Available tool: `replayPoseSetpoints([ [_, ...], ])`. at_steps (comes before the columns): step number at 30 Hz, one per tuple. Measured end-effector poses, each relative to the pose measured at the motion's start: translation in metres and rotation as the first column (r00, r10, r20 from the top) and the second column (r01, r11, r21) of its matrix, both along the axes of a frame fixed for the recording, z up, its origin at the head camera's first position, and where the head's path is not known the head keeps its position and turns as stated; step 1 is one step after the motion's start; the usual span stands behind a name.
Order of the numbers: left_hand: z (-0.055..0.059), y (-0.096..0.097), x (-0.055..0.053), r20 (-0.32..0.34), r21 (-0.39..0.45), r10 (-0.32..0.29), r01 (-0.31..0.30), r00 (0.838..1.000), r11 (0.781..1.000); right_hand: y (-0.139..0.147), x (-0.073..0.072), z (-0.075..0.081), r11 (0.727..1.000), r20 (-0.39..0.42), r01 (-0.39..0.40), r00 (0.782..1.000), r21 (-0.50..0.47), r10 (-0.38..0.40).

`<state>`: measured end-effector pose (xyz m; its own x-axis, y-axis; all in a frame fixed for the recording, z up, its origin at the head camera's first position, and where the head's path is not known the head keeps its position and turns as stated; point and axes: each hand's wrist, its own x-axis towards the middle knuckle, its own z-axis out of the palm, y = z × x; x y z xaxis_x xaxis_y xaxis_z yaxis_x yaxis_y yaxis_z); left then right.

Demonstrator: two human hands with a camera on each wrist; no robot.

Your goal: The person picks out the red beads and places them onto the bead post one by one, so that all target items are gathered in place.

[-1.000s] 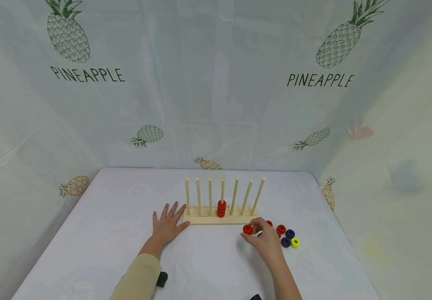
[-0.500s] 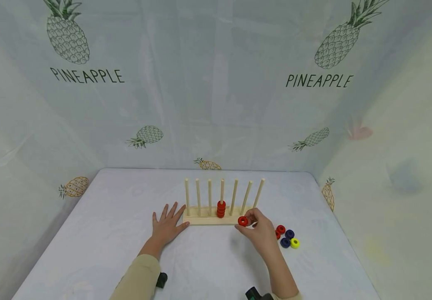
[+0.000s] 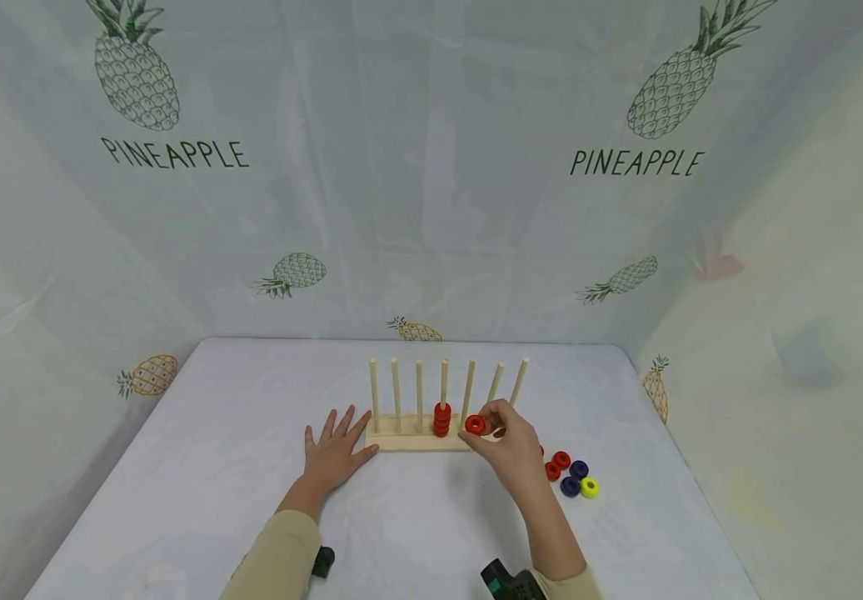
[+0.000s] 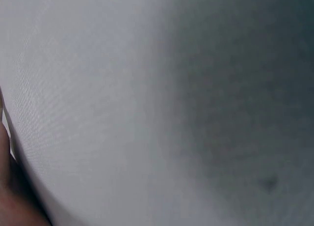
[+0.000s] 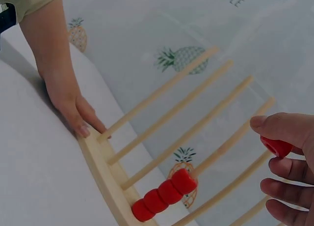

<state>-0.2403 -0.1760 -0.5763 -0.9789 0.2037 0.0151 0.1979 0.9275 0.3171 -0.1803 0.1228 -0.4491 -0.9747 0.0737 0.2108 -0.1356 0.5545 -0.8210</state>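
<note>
A wooden peg rack (image 3: 416, 443) with a row of upright pegs stands on the table. Its middle peg carries a stack of several red beads (image 3: 441, 421). My right hand (image 3: 510, 446) pinches one more red bead (image 3: 475, 425) between thumb and forefinger, just right of that stack and in front of the pegs. In the right wrist view this held bead (image 5: 277, 146) shows under the thumb, apart from the stacked beads (image 5: 164, 195). My left hand (image 3: 334, 454) lies flat with fingers spread, its fingertips and thumb at the rack's left end.
Loose red beads (image 3: 561, 460), dark blue beads (image 3: 570, 486) and a yellow bead (image 3: 589, 487) lie on the white table (image 3: 401, 533) right of the rack, partly behind my right hand. Pineapple-print cloth (image 3: 431, 208) hangs behind the table.
My right hand has carried the red bead left and away from me, from beside the loose beads to in front of the pegs. The left hand has stayed at the rack's end.
</note>
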Motion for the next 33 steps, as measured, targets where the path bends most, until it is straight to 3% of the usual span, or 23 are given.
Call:
replayPoseSetpoints([
  [15, -0.013, -0.002, -0.002, -0.027, 0.027, -0.009, 0.010, 1.000, 1.000, -0.010, -0.012, 0.017, 0.999, -0.101, -0.018, 0.995, -0.048, 0.013],
  [25, -0.012, -0.003, -0.001, -0.015, 0.033, -0.002, 0.003, 1.000, 0.999, -0.019, -0.020, 0.030, 0.999, -0.197, 0.024, 0.980, -0.043, -0.032],
  [29, -0.010, -0.002, -0.001, -0.011, 0.020, 0.005, -0.005, 1.000, 1.000, -0.021, -0.024, 0.031, 0.999, -0.293, 0.022, 0.955, -0.041, -0.033],
  [33, -0.006, -0.001, 0.001, -0.030, 0.025, 0.004, -0.003, 1.000, 1.000, -0.021, -0.030, 0.032, 1.000, -0.432, 0.010, 0.902, -0.019, -0.017],
])
